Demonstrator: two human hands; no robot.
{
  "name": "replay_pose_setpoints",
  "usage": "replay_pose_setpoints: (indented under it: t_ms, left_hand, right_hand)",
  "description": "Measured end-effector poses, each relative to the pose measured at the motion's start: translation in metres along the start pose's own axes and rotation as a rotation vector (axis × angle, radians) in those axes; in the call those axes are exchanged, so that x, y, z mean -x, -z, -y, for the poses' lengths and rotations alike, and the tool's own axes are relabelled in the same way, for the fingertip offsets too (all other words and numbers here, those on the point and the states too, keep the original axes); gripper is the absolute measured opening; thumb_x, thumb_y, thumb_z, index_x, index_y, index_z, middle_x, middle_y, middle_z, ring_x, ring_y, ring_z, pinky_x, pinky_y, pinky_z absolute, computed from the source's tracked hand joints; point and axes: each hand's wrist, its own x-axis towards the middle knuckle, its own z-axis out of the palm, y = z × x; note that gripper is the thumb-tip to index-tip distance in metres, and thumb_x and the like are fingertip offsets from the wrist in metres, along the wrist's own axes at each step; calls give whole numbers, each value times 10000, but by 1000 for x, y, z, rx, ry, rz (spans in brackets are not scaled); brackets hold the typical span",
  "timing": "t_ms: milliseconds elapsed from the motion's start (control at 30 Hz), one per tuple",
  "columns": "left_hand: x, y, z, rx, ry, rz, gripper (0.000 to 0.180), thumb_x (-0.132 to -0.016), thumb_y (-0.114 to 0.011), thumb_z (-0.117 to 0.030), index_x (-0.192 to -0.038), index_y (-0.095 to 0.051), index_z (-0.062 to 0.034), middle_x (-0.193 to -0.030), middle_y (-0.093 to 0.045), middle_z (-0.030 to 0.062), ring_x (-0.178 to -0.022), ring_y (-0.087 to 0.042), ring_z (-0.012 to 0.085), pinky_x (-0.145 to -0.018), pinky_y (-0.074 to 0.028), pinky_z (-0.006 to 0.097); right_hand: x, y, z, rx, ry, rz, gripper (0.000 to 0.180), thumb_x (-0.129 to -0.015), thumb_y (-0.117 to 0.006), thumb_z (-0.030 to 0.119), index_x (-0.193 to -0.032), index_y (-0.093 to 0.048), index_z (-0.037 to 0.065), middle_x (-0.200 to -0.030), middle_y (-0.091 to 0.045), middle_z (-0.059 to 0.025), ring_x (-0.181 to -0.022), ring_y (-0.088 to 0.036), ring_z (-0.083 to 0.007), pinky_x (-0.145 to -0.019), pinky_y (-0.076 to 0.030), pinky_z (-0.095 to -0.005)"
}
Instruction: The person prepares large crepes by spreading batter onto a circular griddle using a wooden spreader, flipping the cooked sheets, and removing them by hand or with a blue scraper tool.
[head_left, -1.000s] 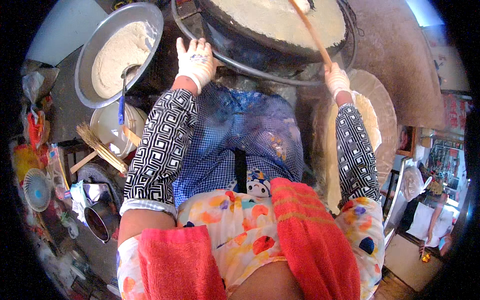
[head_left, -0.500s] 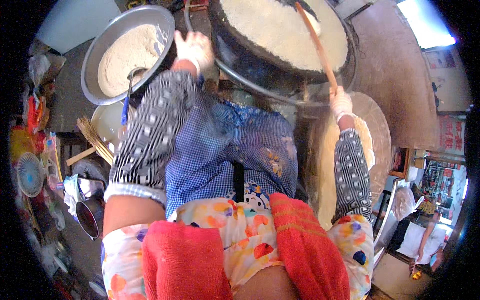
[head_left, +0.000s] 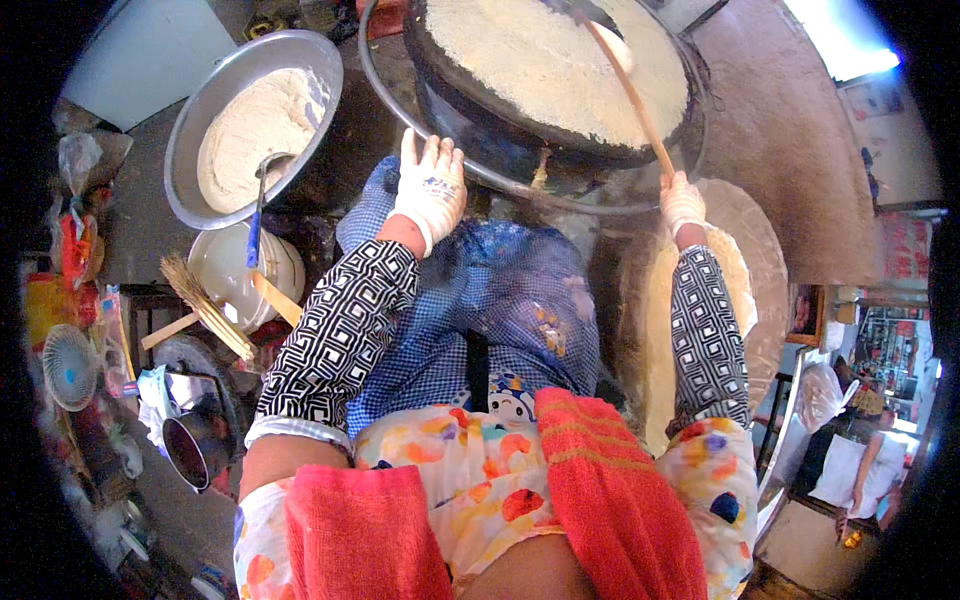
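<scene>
My right hand (head_left: 683,205), in a white glove, is closed around the lower end of a long wooden spreader (head_left: 632,92). Its far end reaches over pale batter (head_left: 530,65) spread across a large round black griddle (head_left: 480,115). Beside that end lies a thicker white lump of batter (head_left: 611,46). My left hand (head_left: 432,190), also gloved, holds nothing; its fingers are spread above my blue checked apron (head_left: 450,290), close to the metal ring (head_left: 500,182) around the griddle.
At left stands a metal basin (head_left: 180,165) of pale batter with a blue-handled ladle (head_left: 255,225). Below are a white bucket (head_left: 285,250) and a straw brush (head_left: 205,305). Thin pale flatbread (head_left: 660,330) lies on a round board (head_left: 755,260) at right. Another person (head_left: 870,470) is farther off.
My left hand has moved right and nearer, from beside the basin to in front of the griddle ring. The right hand keeps hold of the spreader, whose far end has shifted slightly left.
</scene>
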Motion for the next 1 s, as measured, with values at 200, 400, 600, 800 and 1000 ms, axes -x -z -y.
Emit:
replay_pose_setpoints:
  t_ms: [200,400,600,800,1000]
  left_hand:
    - [-14,20,26,-96,146,106,437,-877,-497,-222,-1281,-545,-66,-1381,-510,96,-1326,-410,273,-1108,-95,660]
    - [-20,37,53,-139,279,246,468,-900,-428,-178,-1362,-493,-150,-1492,-403,5,-1401,-323,248,-1083,-78,712]
    - [-62,83,66,-163,401,361,487,-933,-452,-257,-1402,-456,-123,-1507,-371,42,-1425,-260,258,-1108,-63,673]
    - [-43,116,-59,181,-19,121,241,-791,-594,-272,-949,-612,-90,-1023,-623,78,-1120,-515,304,-1059,-204,649]
    - [4,58,-139,74,-56,111,584,-860,-544,-379,-1305,-528,-3,-1359,-507,175,-1311,-414,317,-1126,-109,639]
  right_hand:
    - [33,-14,-17,-3,176,-120,379,-942,-475,442,-1059,-525,84,-848,-651,-266,-816,-630,-457,-741,-483,-563]
    - [34,-14,-48,-56,175,-161,342,-943,-493,406,-1069,-506,89,-842,-640,-273,-812,-624,-462,-710,-485,-553]
    - [15,8,-88,-48,76,-48,412,-951,-471,447,-1062,-562,61,-870,-642,-291,-840,-614,-482,-760,-475,-561]
    - [20,7,-84,-23,57,-73,406,-944,-483,437,-1040,-597,59,-874,-654,-279,-873,-619,-475,-786,-480,-550]
    - [34,31,-43,-83,235,-8,356,-944,-472,428,-1022,-539,87,-861,-652,-275,-838,-625,-465,-744,-483,-561]
